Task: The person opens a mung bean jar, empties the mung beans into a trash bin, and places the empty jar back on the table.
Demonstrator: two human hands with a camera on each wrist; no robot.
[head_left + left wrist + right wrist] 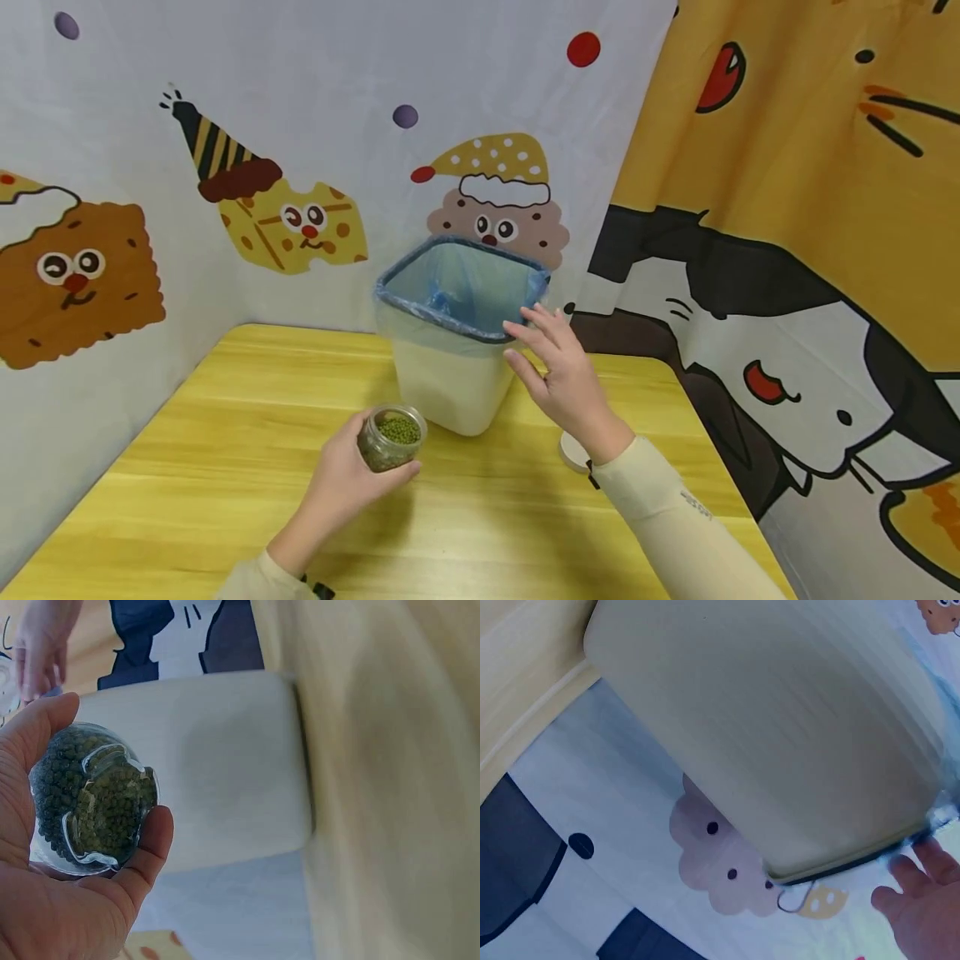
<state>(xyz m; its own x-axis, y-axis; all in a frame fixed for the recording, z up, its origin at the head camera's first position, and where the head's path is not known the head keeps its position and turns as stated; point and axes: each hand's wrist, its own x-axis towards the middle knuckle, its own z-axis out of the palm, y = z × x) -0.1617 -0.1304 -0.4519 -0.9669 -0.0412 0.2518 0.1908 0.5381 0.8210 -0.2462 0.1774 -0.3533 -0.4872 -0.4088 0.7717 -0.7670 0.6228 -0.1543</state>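
Observation:
My left hand [341,477] grips an uncapped glass jar [386,454] of small green beans [399,429] above the table. In the left wrist view its thumb and fingers curve round the jar [97,799]. A whitish bin [450,379] stands behind, lined with a blue plastic bag [480,279] folded over its rim. My right hand [564,379], fingers spread, is at the bin's right front corner. The right wrist view has its fingertips [904,874] close to the rim; whether they touch it I cannot tell.
A round white lid-like disc [573,452] lies on the wooden table [225,467], partly hidden by my right wrist. Behind the table hangs a cartoon-printed white cloth [315,75], with a yellow one [810,167] on the right.

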